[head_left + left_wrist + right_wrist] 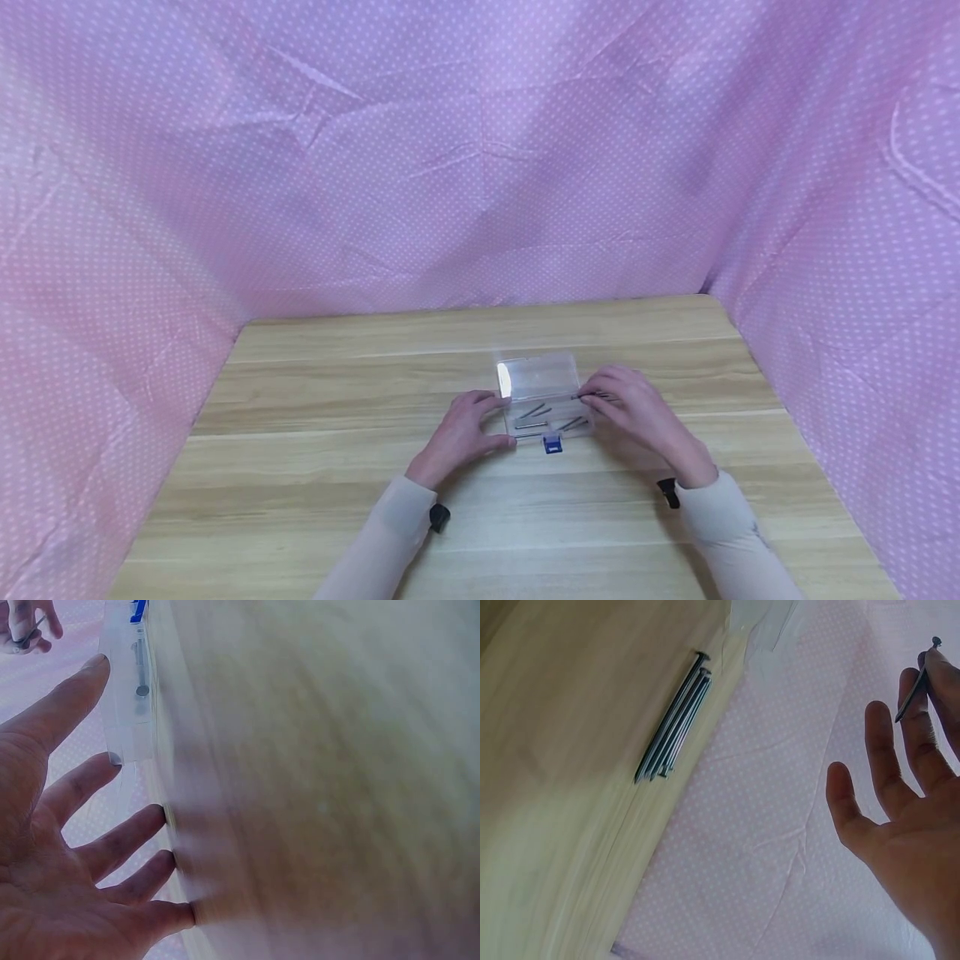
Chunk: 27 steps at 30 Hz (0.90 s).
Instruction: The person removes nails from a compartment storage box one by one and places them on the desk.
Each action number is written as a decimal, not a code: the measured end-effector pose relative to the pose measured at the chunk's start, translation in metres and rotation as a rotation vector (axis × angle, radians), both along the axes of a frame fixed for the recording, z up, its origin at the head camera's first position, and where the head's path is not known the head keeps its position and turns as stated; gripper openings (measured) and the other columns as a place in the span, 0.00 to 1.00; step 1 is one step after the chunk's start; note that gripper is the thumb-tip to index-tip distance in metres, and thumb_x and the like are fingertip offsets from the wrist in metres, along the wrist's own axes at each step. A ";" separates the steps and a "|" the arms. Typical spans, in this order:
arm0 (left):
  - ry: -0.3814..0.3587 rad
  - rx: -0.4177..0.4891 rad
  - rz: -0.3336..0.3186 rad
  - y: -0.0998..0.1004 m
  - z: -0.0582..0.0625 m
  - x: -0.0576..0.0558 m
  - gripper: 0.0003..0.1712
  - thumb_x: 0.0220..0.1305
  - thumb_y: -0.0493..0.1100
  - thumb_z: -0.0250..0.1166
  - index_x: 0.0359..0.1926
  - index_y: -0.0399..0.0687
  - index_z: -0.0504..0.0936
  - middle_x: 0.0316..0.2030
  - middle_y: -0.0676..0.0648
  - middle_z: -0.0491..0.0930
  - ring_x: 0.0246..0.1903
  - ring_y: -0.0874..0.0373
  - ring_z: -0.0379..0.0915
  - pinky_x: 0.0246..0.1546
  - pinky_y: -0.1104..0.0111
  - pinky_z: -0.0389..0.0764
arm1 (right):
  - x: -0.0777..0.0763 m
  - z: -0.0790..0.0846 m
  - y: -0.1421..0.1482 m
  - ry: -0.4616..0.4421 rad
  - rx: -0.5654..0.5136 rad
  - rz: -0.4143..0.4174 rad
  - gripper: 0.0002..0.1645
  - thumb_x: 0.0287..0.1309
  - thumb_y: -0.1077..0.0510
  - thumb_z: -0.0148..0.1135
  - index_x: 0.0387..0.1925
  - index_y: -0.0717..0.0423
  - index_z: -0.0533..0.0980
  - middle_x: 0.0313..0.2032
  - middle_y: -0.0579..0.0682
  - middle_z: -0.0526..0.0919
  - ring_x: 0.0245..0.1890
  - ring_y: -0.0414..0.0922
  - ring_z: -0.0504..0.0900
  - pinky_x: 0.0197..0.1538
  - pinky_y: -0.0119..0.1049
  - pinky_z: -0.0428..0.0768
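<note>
A clear plastic box [510, 417] lies on the table with its lid [540, 377] flipped back and a blue latch tab [552, 445] at the front. Several metal nails [532, 425] are spread inside it. My left hand [465, 429] is at the box's left end, fingers spread, thumb at the front edge and index fingertip at a corner. Between thumb and fingertips, my right hand [907, 840] pinches a nail [912, 699], raised beside the box's right end. A small bundle of nails [673, 720] lies side by side on the table near that hand.
The wooden table [300, 483] has a pink dotted cloth [450, 167] hanging behind and along both sides. Each wrist bears a small black device, the left one [440, 518] near the sleeve cuff.
</note>
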<state>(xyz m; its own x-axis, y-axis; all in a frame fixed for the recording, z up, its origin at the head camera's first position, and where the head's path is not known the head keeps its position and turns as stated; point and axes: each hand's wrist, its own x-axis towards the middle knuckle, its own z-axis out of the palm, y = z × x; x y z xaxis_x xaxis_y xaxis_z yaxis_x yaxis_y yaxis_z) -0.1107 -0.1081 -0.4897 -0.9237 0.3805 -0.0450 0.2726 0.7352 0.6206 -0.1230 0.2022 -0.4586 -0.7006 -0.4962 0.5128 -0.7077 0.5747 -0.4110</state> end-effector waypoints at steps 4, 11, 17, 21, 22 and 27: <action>-0.002 -0.001 0.001 0.000 0.001 0.000 0.41 0.56 0.57 0.79 0.68 0.52 0.79 0.68 0.40 0.72 0.70 0.40 0.63 0.71 0.47 0.66 | 0.000 0.000 0.005 0.014 -0.001 0.003 0.13 0.53 0.69 0.74 0.41 0.54 0.86 0.40 0.46 0.87 0.43 0.47 0.83 0.49 0.52 0.81; 0.010 -0.015 -0.005 -0.001 -0.001 -0.001 0.40 0.56 0.57 0.79 0.68 0.52 0.79 0.68 0.38 0.72 0.69 0.38 0.64 0.71 0.47 0.66 | 0.002 0.001 0.015 -0.011 0.011 -0.033 0.12 0.53 0.67 0.75 0.41 0.55 0.86 0.41 0.46 0.87 0.45 0.47 0.83 0.51 0.51 0.81; 0.013 -0.016 -0.007 0.000 0.000 -0.001 0.40 0.56 0.58 0.79 0.68 0.51 0.79 0.68 0.39 0.72 0.69 0.39 0.64 0.71 0.46 0.66 | 0.004 0.003 0.024 -0.024 0.007 -0.061 0.13 0.53 0.69 0.75 0.41 0.56 0.86 0.41 0.46 0.87 0.45 0.48 0.83 0.52 0.51 0.80; 0.000 -0.018 0.000 0.000 0.000 -0.001 0.41 0.56 0.58 0.79 0.68 0.52 0.79 0.68 0.39 0.72 0.70 0.39 0.63 0.71 0.46 0.66 | 0.005 0.003 0.029 -0.018 0.006 -0.072 0.14 0.52 0.70 0.74 0.41 0.56 0.86 0.41 0.47 0.87 0.44 0.49 0.83 0.52 0.50 0.80; -0.001 -0.018 0.001 0.000 0.000 -0.001 0.41 0.56 0.58 0.79 0.68 0.52 0.79 0.68 0.39 0.72 0.70 0.39 0.63 0.71 0.46 0.66 | 0.005 0.003 0.030 -0.017 0.006 -0.074 0.14 0.52 0.70 0.74 0.40 0.56 0.86 0.40 0.47 0.87 0.44 0.49 0.83 0.51 0.50 0.80; 0.000 -0.018 0.003 0.000 -0.001 -0.001 0.41 0.56 0.58 0.79 0.68 0.52 0.79 0.68 0.39 0.72 0.70 0.39 0.63 0.71 0.46 0.66 | 0.005 0.003 0.036 -0.016 0.014 -0.079 0.13 0.52 0.70 0.75 0.40 0.56 0.86 0.40 0.46 0.86 0.44 0.48 0.83 0.51 0.48 0.79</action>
<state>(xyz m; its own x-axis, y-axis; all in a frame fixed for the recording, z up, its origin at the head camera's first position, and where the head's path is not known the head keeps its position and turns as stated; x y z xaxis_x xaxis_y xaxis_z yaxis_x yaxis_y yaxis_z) -0.1116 -0.1079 -0.4910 -0.9250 0.3764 -0.0515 0.2703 0.7473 0.6070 -0.1182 0.2377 -0.4555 -0.7463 -0.4455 0.4945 -0.6529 0.6343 -0.4139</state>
